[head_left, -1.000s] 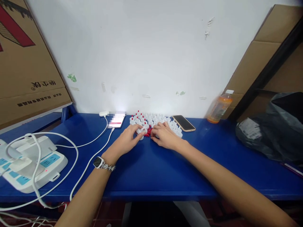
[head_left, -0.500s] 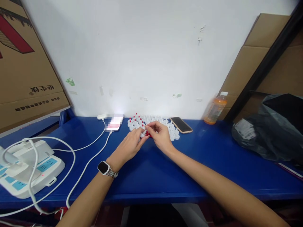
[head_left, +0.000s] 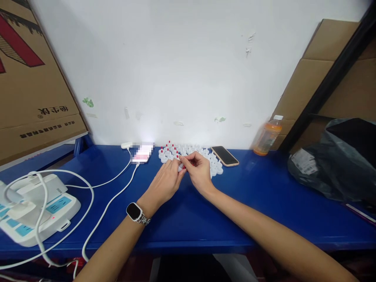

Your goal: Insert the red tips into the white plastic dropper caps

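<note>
The left hand (head_left: 164,182) and the right hand (head_left: 199,170) meet over the blue counter (head_left: 235,211), just in front of a cluster of small white plastic caps (head_left: 190,153), some of them topped with red tips. Between the fingertips of both hands sits one small white cap (head_left: 180,167) with a bit of red at it; the left grip is closed on it from the left, and the right thumb and forefinger pinch together at its top. Whether the red piece is seated on the cap cannot be told.

A smartwatch (head_left: 134,211) with a metal band sits on the left wrist. Left of the cluster lies a lit phone (head_left: 141,152) on a white cable (head_left: 111,199), which runs further left to a white and light blue power strip (head_left: 32,209). Right of the cluster lies a dark phone (head_left: 225,155) in a tan case, and further right stands an orange drink bottle (head_left: 266,136); its label cannot be read. Far right of the cluster is a black plastic bag (head_left: 335,160). Far left of the cluster, a cardboard box (head_left: 32,82) leans against the wall, printed with upside-down Chinese characters too small to read.
</note>
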Tool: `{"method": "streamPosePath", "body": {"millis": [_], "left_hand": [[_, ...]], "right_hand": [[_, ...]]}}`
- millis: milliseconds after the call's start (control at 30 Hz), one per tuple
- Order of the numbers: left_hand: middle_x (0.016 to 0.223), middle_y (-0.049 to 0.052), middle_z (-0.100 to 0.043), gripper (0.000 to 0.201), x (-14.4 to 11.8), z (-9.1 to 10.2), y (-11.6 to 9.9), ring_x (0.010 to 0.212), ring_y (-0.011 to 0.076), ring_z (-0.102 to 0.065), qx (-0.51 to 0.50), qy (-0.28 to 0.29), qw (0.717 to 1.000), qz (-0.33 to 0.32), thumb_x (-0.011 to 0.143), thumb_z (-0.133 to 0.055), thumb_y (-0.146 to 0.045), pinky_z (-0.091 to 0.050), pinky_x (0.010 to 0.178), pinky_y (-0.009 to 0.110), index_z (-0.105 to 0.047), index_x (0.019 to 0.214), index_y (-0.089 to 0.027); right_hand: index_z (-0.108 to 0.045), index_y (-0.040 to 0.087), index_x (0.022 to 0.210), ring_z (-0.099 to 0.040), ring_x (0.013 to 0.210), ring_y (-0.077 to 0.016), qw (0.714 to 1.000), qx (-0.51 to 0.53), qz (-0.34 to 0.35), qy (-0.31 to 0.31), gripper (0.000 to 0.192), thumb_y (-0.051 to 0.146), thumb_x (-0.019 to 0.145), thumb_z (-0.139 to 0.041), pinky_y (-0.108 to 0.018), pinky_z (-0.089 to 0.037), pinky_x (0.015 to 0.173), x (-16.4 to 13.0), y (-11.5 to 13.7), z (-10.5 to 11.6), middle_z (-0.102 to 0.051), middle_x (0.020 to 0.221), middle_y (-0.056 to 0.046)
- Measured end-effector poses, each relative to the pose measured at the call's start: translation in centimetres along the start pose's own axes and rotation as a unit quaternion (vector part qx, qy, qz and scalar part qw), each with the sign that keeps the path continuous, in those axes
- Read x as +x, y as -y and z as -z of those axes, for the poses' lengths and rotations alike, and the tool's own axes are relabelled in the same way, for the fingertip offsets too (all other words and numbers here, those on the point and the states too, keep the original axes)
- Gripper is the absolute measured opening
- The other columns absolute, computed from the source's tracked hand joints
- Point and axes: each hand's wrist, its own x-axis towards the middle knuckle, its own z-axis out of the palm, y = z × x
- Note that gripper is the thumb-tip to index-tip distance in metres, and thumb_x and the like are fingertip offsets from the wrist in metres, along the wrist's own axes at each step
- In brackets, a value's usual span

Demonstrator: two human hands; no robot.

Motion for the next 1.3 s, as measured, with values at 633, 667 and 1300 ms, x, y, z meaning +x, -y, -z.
{"method": "streamPosePath", "body": {"millis": [633, 667, 1300], "left_hand": [[0.100, 0.012, -0.055, 0.027, 0.0, 0.3, 0.5, 0.093, 0.0253, -0.053, -0.037, -0.012, 0.999, -0.008, 0.104, -0.029, -0.033, -0.049, 0.082, 0.042, -0.048, 0.109, -0.014], [0.101, 0.012, -0.055, 0.027, 0.0, 0.3, 0.5, 0.093, 0.0254, -0.054, -0.041, -0.010, 0.999, -0.007, 0.104, -0.030, -0.033, -0.049, 0.082, 0.042, -0.048, 0.109, -0.014], [0.093, 0.006, -0.058, 0.026, -0.3, 1.7, 5.0, 0.090, 0.0239, -0.056, -0.047, 0.026, 0.994, 0.095, 0.091, -0.056, -0.044, -0.046, 0.081, 0.039, -0.065, 0.097, -0.020]], "right_hand": [[-0.058, 0.020, 0.072, -0.053, 0.059, -0.0119, 0.996, 0.040, -0.026, 0.079, 0.030, 0.045, 0.079, -0.074, -0.026, -0.045, 0.058, 0.0, 0.1, 0.6, -0.060, 0.067, 0.001], [-0.058, 0.020, 0.072, -0.053, 0.059, -0.0120, 0.995, 0.042, -0.028, 0.084, 0.031, 0.045, 0.079, -0.074, -0.026, -0.045, 0.057, 0.0, 0.2, 0.7, -0.060, 0.067, 0.001], [-0.060, 0.021, 0.079, -0.052, 0.056, -0.0104, 0.870, -0.334, 0.065, 0.357, 0.008, 0.014, 0.075, -0.060, -0.023, -0.037, 0.057, 0.9, 1.3, 3.3, -0.057, 0.062, 0.005]]}}
